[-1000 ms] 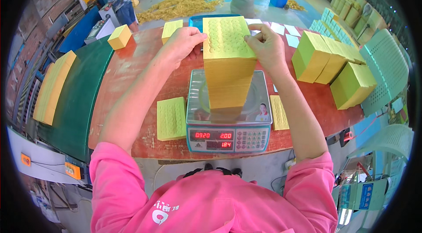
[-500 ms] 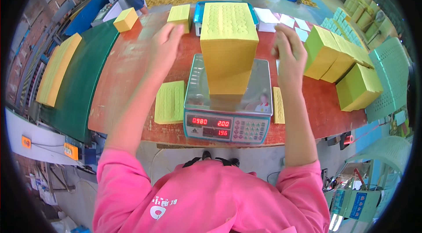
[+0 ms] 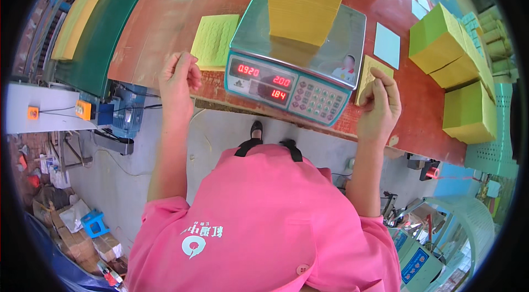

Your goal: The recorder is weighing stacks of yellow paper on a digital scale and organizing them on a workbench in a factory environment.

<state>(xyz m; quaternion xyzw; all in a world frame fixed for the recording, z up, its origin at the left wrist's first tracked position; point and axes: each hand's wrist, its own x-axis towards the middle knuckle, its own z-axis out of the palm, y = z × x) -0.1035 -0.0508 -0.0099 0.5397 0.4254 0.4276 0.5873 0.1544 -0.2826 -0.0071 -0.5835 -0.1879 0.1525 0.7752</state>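
Note:
A tall stack of yellow paper (image 3: 308,0) stands on the metal pan of a digital scale (image 3: 289,91), its top cut off by the picture's upper edge. My left hand (image 3: 179,80) hovers at the table's front edge, left of the scale, its fingers loosely bent and holding nothing I can see. Close by it lies a low stack of embossed yellow paper (image 3: 215,43). My right hand (image 3: 380,106) is right of the scale, fingers loosely curled and empty as far as shows. It partly covers a narrow embossed yellow stack (image 3: 373,74); contact cannot be told.
Several yellow paper blocks (image 3: 441,38) stand at the right of the red table (image 3: 149,33). A pale sheet (image 3: 387,45) lies beside the scale. On the left, a green belt (image 3: 118,22) carries a long yellow stack (image 3: 82,14). A machine (image 3: 416,259) stands at lower right.
Both hands have come back from beside the tall stack toward the table's front edge. The view has tilted down, and the scale's red display reads differently.

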